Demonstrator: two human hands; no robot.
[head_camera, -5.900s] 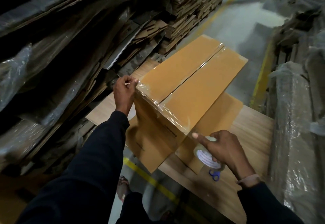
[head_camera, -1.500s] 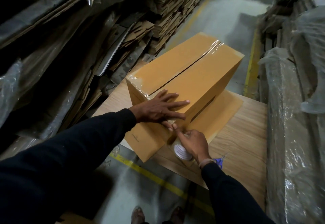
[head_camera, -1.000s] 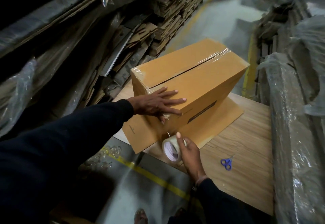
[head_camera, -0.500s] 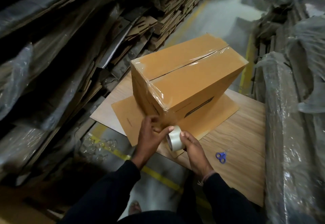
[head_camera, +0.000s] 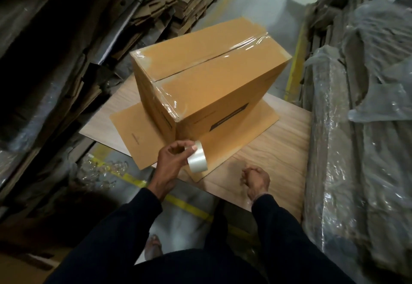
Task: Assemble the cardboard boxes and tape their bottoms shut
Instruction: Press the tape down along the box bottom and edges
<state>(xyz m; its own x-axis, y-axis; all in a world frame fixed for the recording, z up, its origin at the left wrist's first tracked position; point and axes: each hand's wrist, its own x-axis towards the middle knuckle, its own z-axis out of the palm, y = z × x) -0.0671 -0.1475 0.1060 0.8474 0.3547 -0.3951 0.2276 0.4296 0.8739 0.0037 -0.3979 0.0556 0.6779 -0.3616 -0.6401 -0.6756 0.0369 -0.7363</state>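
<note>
A brown cardboard box (head_camera: 223,87) stands on the wooden table (head_camera: 281,147). Its closed flaps face up, with clear tape along the seam and over the near corner. Its other flaps lie spread flat on the table. My left hand (head_camera: 169,165) grips a roll of clear tape (head_camera: 198,161) just in front of the box's near corner. My right hand (head_camera: 256,177) rests on the table near its front edge with the fingers curled shut. No scissors show; whether they lie under that hand is hidden.
Stacks of flattened cardboard (head_camera: 89,60) lean along the left. Plastic-wrapped bundles (head_camera: 356,138) press against the table's right side. Crumpled clear tape scraps (head_camera: 100,170) lie on the floor by a yellow line (head_camera: 185,203). My foot (head_camera: 153,248) stands below the table edge.
The tape roll has passed from my right hand to my left. My right hand has moved right onto the table where the blue scissors lay. The box has not moved.
</note>
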